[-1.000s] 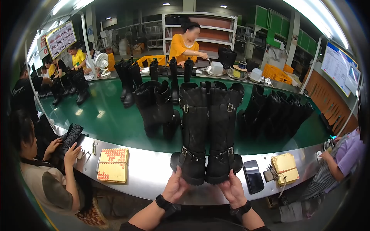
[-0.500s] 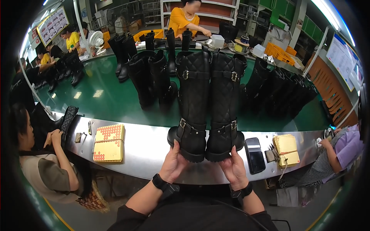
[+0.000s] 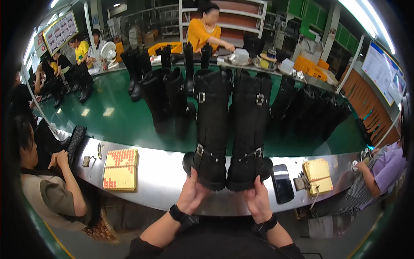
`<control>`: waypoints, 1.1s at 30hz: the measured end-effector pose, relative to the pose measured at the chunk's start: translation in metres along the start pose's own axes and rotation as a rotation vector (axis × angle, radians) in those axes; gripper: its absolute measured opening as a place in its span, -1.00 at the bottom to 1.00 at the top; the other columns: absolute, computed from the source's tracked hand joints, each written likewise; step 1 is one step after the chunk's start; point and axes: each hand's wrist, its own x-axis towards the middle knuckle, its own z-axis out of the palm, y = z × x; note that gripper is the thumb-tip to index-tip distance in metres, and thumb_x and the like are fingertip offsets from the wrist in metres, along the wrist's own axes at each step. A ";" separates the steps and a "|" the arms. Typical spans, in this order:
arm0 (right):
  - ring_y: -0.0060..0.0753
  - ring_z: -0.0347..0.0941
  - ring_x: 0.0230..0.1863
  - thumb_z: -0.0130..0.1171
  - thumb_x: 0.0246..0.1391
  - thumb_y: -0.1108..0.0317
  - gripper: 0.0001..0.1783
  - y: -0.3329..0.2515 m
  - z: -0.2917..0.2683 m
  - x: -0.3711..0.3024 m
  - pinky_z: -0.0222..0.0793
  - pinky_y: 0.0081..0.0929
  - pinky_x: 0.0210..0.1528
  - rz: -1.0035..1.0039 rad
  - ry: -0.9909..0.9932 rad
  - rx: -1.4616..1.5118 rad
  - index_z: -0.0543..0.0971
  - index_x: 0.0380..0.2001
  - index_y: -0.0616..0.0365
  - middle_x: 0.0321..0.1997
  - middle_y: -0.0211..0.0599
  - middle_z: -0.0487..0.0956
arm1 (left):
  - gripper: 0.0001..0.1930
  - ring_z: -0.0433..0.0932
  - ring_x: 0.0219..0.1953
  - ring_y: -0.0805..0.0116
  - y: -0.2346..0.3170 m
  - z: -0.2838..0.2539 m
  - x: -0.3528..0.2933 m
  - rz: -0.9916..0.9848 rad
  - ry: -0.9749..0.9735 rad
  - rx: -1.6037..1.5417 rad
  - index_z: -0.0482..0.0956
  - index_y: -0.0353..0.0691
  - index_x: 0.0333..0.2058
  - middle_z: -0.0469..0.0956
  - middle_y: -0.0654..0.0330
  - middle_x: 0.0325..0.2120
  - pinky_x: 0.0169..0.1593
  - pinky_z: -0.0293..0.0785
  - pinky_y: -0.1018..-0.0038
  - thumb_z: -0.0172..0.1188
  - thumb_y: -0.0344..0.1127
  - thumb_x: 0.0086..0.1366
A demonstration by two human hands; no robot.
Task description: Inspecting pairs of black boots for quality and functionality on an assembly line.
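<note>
Two tall black boots with buckled straps at the shaft and ankle stand side by side before me, upright with heels toward me. My left hand point(image 3: 192, 195) cups the left boot point(image 3: 211, 125) low at its heel and sole, thumb up along the side. The right boot point(image 3: 249, 125) is gripped the same way by my right hand point(image 3: 258, 200). The fingers under both soles are mostly hidden. Both boots are at the inner edge of the metal worktop point(image 3: 161, 172).
More black boots stand on the green table surface point(image 3: 108, 123) ahead. A yellow card stack point(image 3: 120, 170) lies left; a phone point(image 3: 282, 183) and another card stack point(image 3: 318, 175) lie right. Co-workers sit at both sides, and a person in yellow point(image 3: 205, 32) is across the table.
The whole view has shifted, so the scene sits a little lower in the picture. Both hands keep their hold on the boots, whose quilted surface shows less clearly now.
</note>
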 end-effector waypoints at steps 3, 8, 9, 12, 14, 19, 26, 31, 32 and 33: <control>-0.24 0.29 0.27 -0.08 0.34 0.20 -0.49 -0.001 0.005 -0.001 0.25 -0.20 0.29 -0.023 0.009 0.014 0.18 0.28 0.11 0.30 -0.25 0.33 | -0.37 0.25 0.27 0.19 0.000 0.004 0.000 0.046 0.027 0.048 0.06 0.03 0.30 0.22 0.20 0.27 0.28 0.20 0.08 0.03 0.05 0.36; -0.24 0.33 0.22 0.00 0.30 0.18 -0.47 -0.003 0.004 -0.001 0.33 -0.13 0.20 -0.052 0.012 -0.040 0.19 0.26 0.06 0.23 -0.28 0.38 | -0.37 0.29 0.23 0.21 0.002 0.012 -0.001 0.123 0.058 0.066 0.06 0.06 0.29 0.26 0.23 0.23 0.23 0.26 0.12 0.10 -0.02 0.33; -0.24 0.35 0.20 0.02 0.29 0.17 -0.46 -0.003 0.004 -0.001 0.36 -0.12 0.16 -0.057 0.004 -0.041 0.19 0.25 0.06 0.22 -0.29 0.38 | -0.36 0.29 0.23 0.22 0.003 0.013 -0.002 0.133 0.057 0.064 0.06 0.06 0.28 0.27 0.24 0.22 0.23 0.26 0.12 0.13 -0.05 0.32; -0.22 0.34 0.21 0.04 0.28 0.16 -0.43 -0.001 0.002 -0.001 0.35 -0.09 0.17 -0.073 0.011 -0.055 0.16 0.27 0.06 0.24 -0.29 0.36 | -0.36 0.30 0.22 0.24 0.003 0.015 -0.003 0.159 0.054 0.062 0.06 0.07 0.27 0.29 0.26 0.20 0.21 0.28 0.15 0.15 -0.07 0.31; -0.21 0.33 0.22 0.05 0.27 0.15 -0.41 0.000 0.002 -0.002 0.34 -0.09 0.18 -0.086 0.005 -0.061 0.16 0.27 0.05 0.25 -0.29 0.35 | -0.36 0.31 0.21 0.25 0.002 0.015 -0.003 0.172 0.051 0.062 0.06 0.08 0.27 0.30 0.27 0.19 0.19 0.30 0.17 0.16 -0.08 0.31; -0.20 0.32 0.23 0.06 0.27 0.14 -0.39 0.001 0.004 -0.005 0.32 -0.08 0.21 -0.114 0.005 -0.082 0.13 0.29 0.06 0.26 -0.28 0.34 | -0.39 0.36 0.13 0.31 0.000 0.009 -0.004 0.197 0.046 0.085 0.07 0.12 0.26 0.32 0.30 0.16 0.09 0.34 0.25 0.14 -0.07 0.32; -0.21 0.28 0.27 0.03 0.29 0.16 -0.40 0.003 -0.012 -0.001 0.25 -0.11 0.24 -0.043 -0.057 -0.042 0.14 0.29 0.07 0.28 -0.25 0.33 | -0.35 0.28 0.23 0.24 0.000 0.001 -0.006 0.143 0.026 0.094 0.03 0.02 0.30 0.26 0.26 0.22 0.23 0.27 0.14 0.11 -0.07 0.33; -0.18 0.25 0.30 0.00 0.30 0.20 -0.43 0.003 -0.025 0.003 0.22 -0.09 0.28 0.030 -0.144 0.019 0.14 0.29 0.10 0.29 -0.22 0.32 | -0.32 0.18 0.31 0.18 0.001 -0.002 -0.008 0.098 -0.038 0.093 0.01 -0.06 0.31 0.19 0.21 0.28 0.35 0.12 0.09 0.13 -0.09 0.32; -0.18 0.25 0.30 0.00 0.30 0.20 -0.43 0.004 -0.026 0.003 0.22 -0.09 0.28 0.030 -0.147 0.019 0.14 0.29 0.10 0.29 -0.22 0.32 | -0.32 0.18 0.31 0.18 0.001 -0.003 -0.008 0.100 -0.038 0.094 0.01 -0.06 0.31 0.19 0.21 0.28 0.35 0.12 0.09 0.13 -0.09 0.32; -0.17 0.25 0.30 0.00 0.31 0.21 -0.44 0.004 -0.028 0.004 0.22 -0.09 0.28 0.007 -0.141 0.009 0.15 0.29 0.11 0.29 -0.21 0.32 | -0.30 0.18 0.31 0.18 0.000 -0.003 -0.007 0.118 -0.030 0.109 0.00 -0.05 0.31 0.19 0.21 0.28 0.35 0.11 0.09 0.14 -0.09 0.32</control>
